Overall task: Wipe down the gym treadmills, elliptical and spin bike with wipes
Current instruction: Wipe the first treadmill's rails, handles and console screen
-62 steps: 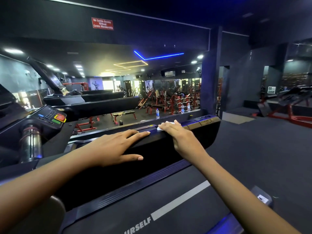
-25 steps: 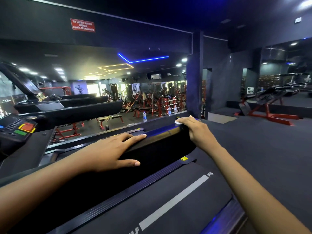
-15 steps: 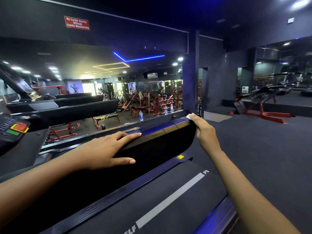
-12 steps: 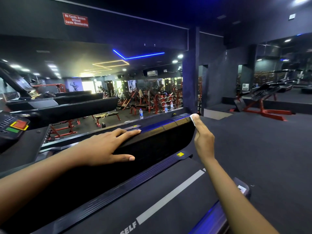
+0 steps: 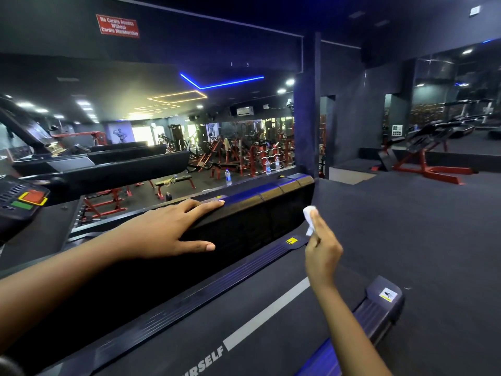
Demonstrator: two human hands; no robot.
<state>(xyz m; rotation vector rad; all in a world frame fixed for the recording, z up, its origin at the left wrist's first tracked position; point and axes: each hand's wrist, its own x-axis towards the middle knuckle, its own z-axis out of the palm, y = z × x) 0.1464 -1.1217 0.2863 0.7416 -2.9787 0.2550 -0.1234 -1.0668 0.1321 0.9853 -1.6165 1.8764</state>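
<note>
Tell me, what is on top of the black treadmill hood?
The left hand rests there, fingers straight. The hood surface beneath the palm is hidden.

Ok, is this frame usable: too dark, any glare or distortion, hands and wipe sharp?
Head view: dim and blue-tinted, with a blue sheen along the top of the treadmill hood; left hand, right hand and the white wipe read clearly, only slightly soft; ceiling spots blow out, the wide lens stretches things toward the edges, and the red sign is soft but readable.
</note>
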